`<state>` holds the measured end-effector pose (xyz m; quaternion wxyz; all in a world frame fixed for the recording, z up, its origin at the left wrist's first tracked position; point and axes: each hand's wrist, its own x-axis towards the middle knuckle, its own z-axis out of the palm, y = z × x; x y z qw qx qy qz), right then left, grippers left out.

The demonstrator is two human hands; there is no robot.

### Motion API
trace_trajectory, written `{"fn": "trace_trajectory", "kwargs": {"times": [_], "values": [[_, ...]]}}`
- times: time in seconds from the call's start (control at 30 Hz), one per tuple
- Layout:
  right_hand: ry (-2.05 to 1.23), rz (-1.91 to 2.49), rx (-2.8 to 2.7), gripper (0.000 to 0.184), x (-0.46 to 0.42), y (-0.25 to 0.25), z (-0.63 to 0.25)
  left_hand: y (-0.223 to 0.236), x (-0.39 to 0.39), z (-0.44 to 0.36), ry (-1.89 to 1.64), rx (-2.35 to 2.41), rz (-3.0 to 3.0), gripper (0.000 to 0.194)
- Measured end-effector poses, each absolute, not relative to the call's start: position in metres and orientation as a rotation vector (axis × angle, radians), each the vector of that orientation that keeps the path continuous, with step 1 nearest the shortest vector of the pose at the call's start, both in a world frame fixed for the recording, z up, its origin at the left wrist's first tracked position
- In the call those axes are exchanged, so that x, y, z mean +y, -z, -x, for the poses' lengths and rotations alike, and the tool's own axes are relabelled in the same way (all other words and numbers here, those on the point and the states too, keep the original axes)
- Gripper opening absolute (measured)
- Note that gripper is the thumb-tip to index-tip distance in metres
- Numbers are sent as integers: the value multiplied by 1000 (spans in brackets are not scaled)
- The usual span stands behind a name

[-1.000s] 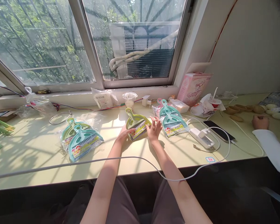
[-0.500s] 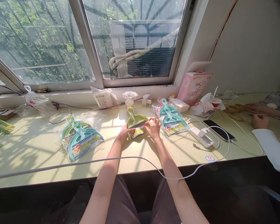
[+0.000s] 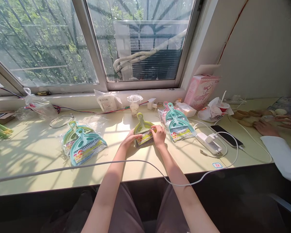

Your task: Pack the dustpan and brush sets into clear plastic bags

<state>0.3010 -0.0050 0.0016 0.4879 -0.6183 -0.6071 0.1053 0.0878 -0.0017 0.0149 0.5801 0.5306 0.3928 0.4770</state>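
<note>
A green dustpan and brush set [image 3: 144, 124] with a yellow printed label [image 3: 144, 138] lies between my hands over the table, its handle pointing toward the window. My left hand [image 3: 130, 139] grips its left edge, thumb across the front. On the right edge, my right hand [image 3: 159, 136] pinches near the end of the label, fingers curled. To the left lie a blue dustpan set [image 3: 87, 147] and a green one [image 3: 70, 132] in clear plastic. To the right, teal dustpan sets [image 3: 180, 127] overlap a pink one [image 3: 163, 112].
A white cable [image 3: 135, 160] runs across the front above my forearms. On the right are a power strip [image 3: 208, 144], a phone [image 3: 226, 136] and a co-worker's hand [image 3: 265, 127] by brown bowls. A plastic cup [image 3: 134, 105] and pink box [image 3: 202, 92] stand near the window.
My right hand has closed from spread fingers to a pinch on the set's right edge. The green set has turned more upright and shifted slightly right. The co-worker's hands have moved among the bowls.
</note>
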Motion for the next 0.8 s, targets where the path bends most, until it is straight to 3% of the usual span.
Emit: {"fn": "trace_trajectory", "kwargs": {"times": [0.17,0.3,0.43,0.53,0.8], "values": [[-250,1530,-1359,37,0,4,-299,-12,0,-87,-1176,892,-1176,86],[-564,1416,-1180,54,8,9,-297,-13,0,-84,-1210,896,-1114,92],[-900,1329,-1077,49,13,11,-299,-14,-1,-83,-1206,934,-1104,90],[-932,1323,-1051,44,14,12,-304,-15,-3,-83,-1206,930,-1104,89],[-950,1325,-1029,51,15,14,-307,-11,1,-83,-1237,958,-1111,90]]}}
